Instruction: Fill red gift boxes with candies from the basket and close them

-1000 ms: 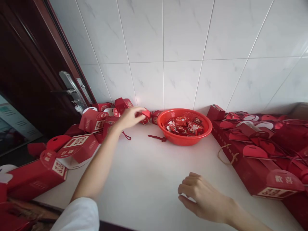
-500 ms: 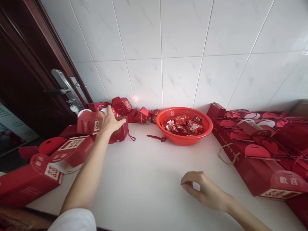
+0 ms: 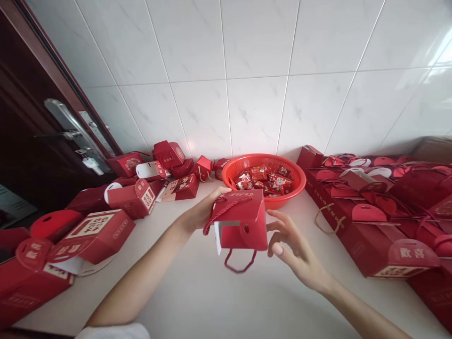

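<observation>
We hold the small red cardboard box (image 3: 247, 211) over the white tabletop (image 3: 212, 301), between both hands and on the near side of the round red plastic basin (image 3: 300, 186). Our left hand (image 3: 203, 212) is clasped on the box's left side, apparently to steady it with the opening towards us. Our right hand (image 3: 294, 252) is unclenched, fingers bent beside the right wall; contact cannot be confirmed. The dark-red cord loop (image 3: 240, 271) hangs nearest us, seemingly clear of the opening
</observation>
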`<state>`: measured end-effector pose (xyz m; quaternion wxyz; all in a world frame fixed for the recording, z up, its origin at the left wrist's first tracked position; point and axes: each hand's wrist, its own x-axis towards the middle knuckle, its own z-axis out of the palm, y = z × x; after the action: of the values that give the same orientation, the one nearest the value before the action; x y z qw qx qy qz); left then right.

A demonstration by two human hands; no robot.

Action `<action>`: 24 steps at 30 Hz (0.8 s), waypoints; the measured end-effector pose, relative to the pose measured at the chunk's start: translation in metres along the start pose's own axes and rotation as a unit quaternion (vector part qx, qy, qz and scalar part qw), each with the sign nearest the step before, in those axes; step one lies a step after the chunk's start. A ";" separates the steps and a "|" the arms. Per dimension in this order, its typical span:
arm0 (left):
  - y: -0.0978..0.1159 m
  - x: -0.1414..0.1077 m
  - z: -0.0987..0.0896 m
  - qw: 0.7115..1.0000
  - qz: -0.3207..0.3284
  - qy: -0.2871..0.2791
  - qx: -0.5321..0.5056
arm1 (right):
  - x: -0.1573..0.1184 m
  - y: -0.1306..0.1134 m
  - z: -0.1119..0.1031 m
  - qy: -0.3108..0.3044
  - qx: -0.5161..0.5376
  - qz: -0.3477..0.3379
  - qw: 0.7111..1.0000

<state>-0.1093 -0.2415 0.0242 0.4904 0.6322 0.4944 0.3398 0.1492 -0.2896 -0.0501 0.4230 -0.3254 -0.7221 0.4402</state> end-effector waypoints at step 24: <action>0.013 -0.033 0.052 0.913 0.210 -0.051 0.345 | -0.011 -0.002 0.015 0.131 -0.373 -0.190 0.899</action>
<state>-0.0669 -0.2879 0.0232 0.1838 0.8678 0.4108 0.2105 0.1403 -0.3051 -0.0555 0.4371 -0.3705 -0.8195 0.0033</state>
